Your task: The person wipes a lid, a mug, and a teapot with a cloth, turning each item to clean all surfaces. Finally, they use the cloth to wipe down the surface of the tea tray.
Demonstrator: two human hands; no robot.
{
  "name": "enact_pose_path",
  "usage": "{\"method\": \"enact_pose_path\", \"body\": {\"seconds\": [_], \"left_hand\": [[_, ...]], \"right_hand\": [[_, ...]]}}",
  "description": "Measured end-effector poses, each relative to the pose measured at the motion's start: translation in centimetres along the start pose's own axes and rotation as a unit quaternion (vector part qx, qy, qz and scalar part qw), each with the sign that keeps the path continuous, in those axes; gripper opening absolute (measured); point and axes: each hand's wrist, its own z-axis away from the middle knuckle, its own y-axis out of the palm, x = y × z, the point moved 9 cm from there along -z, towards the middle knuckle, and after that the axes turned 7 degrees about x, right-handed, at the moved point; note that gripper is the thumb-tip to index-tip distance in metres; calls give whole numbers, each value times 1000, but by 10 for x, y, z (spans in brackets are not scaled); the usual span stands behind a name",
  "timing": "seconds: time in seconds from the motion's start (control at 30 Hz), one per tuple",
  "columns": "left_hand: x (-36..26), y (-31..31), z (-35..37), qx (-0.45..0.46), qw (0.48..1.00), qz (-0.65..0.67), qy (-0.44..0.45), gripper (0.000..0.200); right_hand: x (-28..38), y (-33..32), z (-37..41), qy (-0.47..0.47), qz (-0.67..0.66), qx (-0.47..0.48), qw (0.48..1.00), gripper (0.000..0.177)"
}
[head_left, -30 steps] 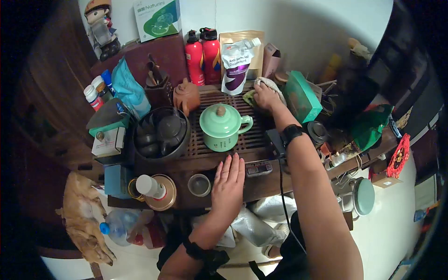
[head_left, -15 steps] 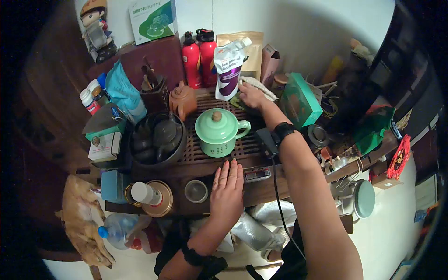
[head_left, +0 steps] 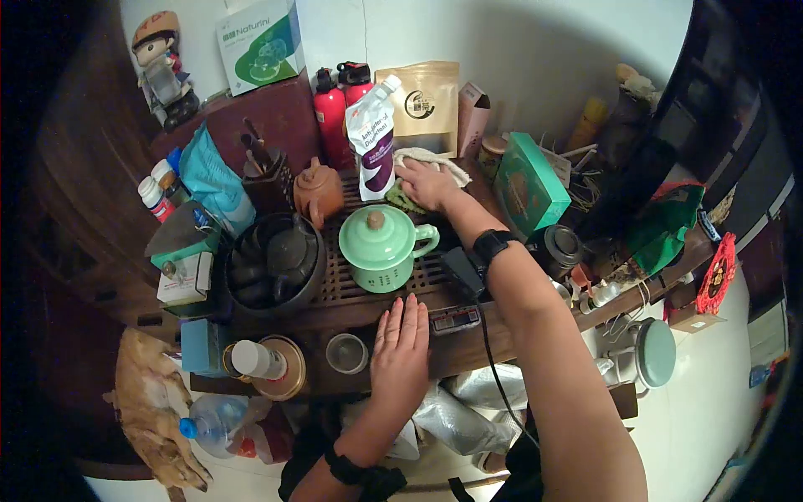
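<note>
My right hand (head_left: 431,186) is bent over a white cloth (head_left: 446,164) at the back of the slatted tea tray (head_left: 339,280), fingers curled and fingertips partly hidden. A green patterned piece (head_left: 403,199) shows under it. Close to its fingers stands a white and purple disinfectant pouch (head_left: 375,142). Resting flat at the front edge, my left hand (head_left: 401,347) has its fingers stretched out and holds nothing. Beyond its fingertips stands a lidded green mug (head_left: 376,259). A small cup (head_left: 346,354) sits left of this hand, and a small labelled box (head_left: 455,320) to its right.
Left of the mug are a dark bowl of teaware (head_left: 276,268) and a clay teapot (head_left: 318,192). A black device (head_left: 462,272) with a cable lies under my right forearm. A green box (head_left: 531,180) stands at right. A dog (head_left: 155,402) lies on the floor.
The pouch has shifted left and a little nearer. My right hand and the white cloth have moved slightly left too. The left hand stays put; the whole view has shifted a little.
</note>
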Motion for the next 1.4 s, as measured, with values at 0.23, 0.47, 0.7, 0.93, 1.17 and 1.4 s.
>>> {"method": "enact_pose_path", "body": {"seconds": [0.23, 0.47, 0.7, 0.93, 1.17, 1.4], "left_hand": [[1, -2, 2, -15, 1000, 1, 16, 73], [1, -3, 4, -35, 999, -11, 17, 71], [-1, -9, 5, -33, 999, 27, 16, 72], [-1, -11, 8, -30, 999, 36, 27, 73], [2, -9, 8, -24, 998, 58, 32, 73], [3, -7, 6, -61, 998, 11, 32, 72]], "right_hand": [[-74, -12, 19, 201, -19, -38, 979, 43], [-81, -3, 49, 140, 10, -98, 985, 35], [-27, -2, 136, 95, 46, -122, 987, 33], [46, 3, 220, -29, -24, -83, 996, 41], [5, 6, 156, 46, 47, -30, 997, 47], [-41, 8, 22, 72, -15, -36, 997, 40]]}}
